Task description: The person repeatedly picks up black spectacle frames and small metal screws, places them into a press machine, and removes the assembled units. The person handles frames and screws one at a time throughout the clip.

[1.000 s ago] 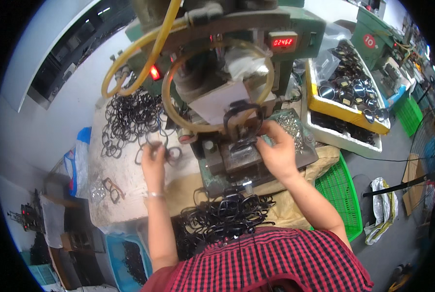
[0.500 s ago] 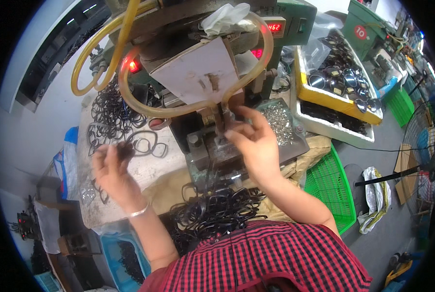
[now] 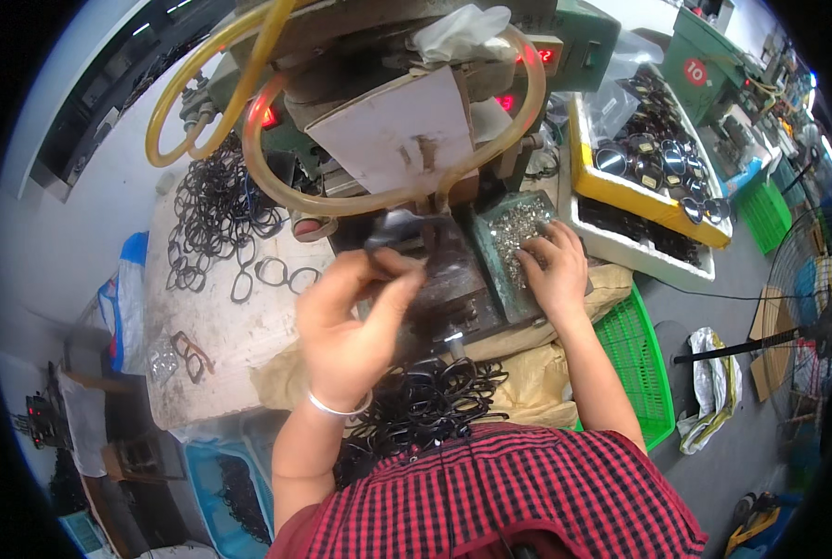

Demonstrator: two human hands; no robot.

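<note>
My left hand is raised in front of the press, its thumb and fingers pinched on a black eyeglass frame. The frame is smeared by motion and sits under the press head, beside the hanging white card. My right hand rests at the right edge of a green metal tray, fingers apart and bent over small shiny metal pieces. No piece shows between those fingertips. A heap of black eyeglass frames lies near my lap.
More black frames are spread on the table at left. Yellowish hoses loop around the press. White foam boxes with dark glasses stand at right, above a green basket. A blue bin is at lower left.
My left hand has moved right from the table to the press, with a black frame in it. My right hand has left the press and moved right to the tray of metal pieces.
</note>
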